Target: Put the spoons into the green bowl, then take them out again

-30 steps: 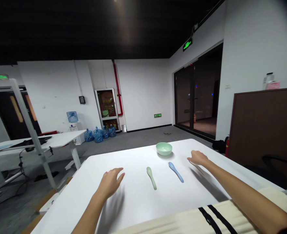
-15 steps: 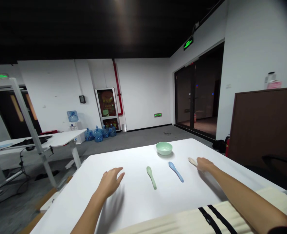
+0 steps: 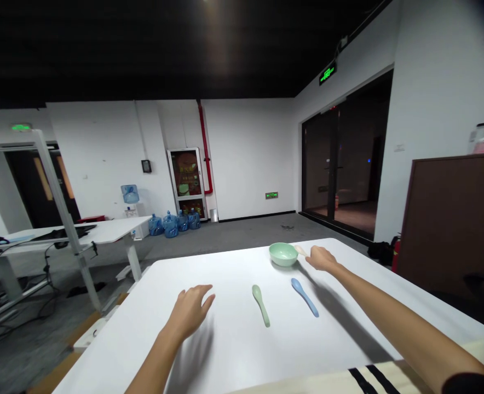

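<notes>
My right hand [image 3: 321, 258] is closed on a beige spoon [image 3: 300, 250], holding its tip at the right rim of a light green bowl [image 3: 283, 254] at the far side of the white table [image 3: 234, 339]. A blue spoon [image 3: 305, 297] lies just in front of that hand, and a green spoon [image 3: 261, 305] lies to its left, both flat on the table. My left hand [image 3: 190, 313] rests palm down on the table with fingers stretched out, holding nothing, left of the green spoon.
Another white desk [image 3: 102, 231] with a metal frame stands at the left. Several blue water jugs [image 3: 172, 224] and a vending cabinet [image 3: 186, 183] are at the far wall. A brown partition [image 3: 455, 219] stands right of the table. A striped cream cloth [image 3: 373, 377] lies at the near edge.
My right hand picked the beige spoon up off the table at the right and carried it left and forward to the bowl's rim. My left hand stayed put. The view shifted slightly.
</notes>
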Available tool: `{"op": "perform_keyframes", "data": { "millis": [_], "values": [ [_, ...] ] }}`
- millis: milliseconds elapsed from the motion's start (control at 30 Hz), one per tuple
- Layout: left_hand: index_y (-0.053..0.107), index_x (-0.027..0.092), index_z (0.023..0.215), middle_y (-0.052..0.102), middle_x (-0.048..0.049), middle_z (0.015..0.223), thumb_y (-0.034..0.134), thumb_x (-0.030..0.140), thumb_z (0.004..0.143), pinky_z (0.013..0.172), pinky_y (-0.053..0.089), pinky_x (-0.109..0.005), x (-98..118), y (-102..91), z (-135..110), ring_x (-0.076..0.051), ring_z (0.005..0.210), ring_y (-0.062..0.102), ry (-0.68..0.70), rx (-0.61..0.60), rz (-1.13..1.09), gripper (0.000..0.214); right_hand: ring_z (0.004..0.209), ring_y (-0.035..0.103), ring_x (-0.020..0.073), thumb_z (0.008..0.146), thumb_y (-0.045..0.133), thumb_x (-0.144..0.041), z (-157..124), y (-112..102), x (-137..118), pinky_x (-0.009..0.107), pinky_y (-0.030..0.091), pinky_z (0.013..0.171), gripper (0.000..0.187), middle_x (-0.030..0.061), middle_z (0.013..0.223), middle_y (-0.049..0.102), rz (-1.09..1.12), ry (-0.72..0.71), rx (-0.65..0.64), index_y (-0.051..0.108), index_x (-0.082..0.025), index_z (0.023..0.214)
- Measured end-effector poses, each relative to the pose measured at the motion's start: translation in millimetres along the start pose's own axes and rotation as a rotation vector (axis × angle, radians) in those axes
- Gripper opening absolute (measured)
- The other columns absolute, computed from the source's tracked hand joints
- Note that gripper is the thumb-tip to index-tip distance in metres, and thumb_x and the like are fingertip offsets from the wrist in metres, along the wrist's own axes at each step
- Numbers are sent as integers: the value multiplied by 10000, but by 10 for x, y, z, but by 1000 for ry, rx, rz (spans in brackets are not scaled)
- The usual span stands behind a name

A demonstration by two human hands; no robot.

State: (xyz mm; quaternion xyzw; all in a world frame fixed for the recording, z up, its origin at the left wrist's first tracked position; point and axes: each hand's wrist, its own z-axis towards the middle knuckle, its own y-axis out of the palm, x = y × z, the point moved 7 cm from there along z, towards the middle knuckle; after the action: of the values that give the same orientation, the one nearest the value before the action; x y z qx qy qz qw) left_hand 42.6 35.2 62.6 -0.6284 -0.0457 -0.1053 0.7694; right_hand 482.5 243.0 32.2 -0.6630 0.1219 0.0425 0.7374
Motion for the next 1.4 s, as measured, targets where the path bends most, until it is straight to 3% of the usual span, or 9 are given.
{"op": "perform_keyframes", "data": {
  "millis": [167, 367, 567, 967, 1167, 1300, 1400],
  "values": [
    [587, 265, 1334, 614, -68, 1399, 331, 468, 978, 1131, 339, -491, -24, 15, 3, -263, 1294, 554, -10, -9, -8, 483, 974, 670, 285, 825, 575, -336, 190, 16, -391, 305, 457, 694, 292, 184, 1114, 679, 14, -9, 20, 674, -147, 1025],
    [580, 279, 1340, 618, -60, 1396, 338, 472, 980, 1142, 325, -499, -17, 1, 11, -265, 1296, 551, -11, -22, -22, 475, 1016, 663, 313, 839, 588, -485, 388, 213, -598, 331, 478, 720, 427, 198, 1132, 682, 44, -10, 26, 668, -148, 1089],
    [577, 279, 1344, 628, -59, 1381, 345, 456, 985, 1135, 339, -478, -6, -14, 20, -254, 1290, 556, -9, -24, -33, 463, 1016, 666, 328, 804, 624, -563, 559, 383, -643, 345, 493, 727, 513, 208, 1137, 683, 68, 2, 36, 679, -142, 1091],
    [573, 275, 1349, 619, -58, 1393, 335, 451, 989, 1155, 309, -492, -36, -6, 46, -253, 1298, 548, -13, -19, -57, 465, 1044, 666, 314, 757, 662, -446, 677, 608, -588, 325, 494, 746, 501, 195, 1179, 679, 54, 39, -18, 671, -148, 1160],
    [579, 259, 1344, 621, -64, 1390, 340, 440, 985, 1136, 336, -459, -42, -7, 39, -244, 1292, 553, -23, -11, -44, 468, 1026, 668, 325, 858, 502, -494, 546, 417, -633, 346, 479, 741, 447, 192, 1148, 688, 68, 4, 7, 708, -154, 1062],
    [582, 253, 1343, 620, -65, 1393, 342, 457, 980, 1118, 354, -455, -54, -12, 39, -257, 1287, 559, -21, 5, -27, 481, 968, 679, 321, 890, 443, -526, 250, 148, -637, 348, 459, 733, 463, 181, 1029, 717, 77, -73, 51, 740, -171, 902],
    [591, 254, 1334, 622, -65, 1391, 357, 470, 973, 1099, 376, -430, -80, -25, 31, -258, 1285, 565, -24, 12, -13, 481, 1022, 666, 328, 889, 441, -561, -31, -17, -584, 358, 457, 779, 488, 163, 1050, 723, 77, -131, 71, 738, -185, 984]
  ]
}}
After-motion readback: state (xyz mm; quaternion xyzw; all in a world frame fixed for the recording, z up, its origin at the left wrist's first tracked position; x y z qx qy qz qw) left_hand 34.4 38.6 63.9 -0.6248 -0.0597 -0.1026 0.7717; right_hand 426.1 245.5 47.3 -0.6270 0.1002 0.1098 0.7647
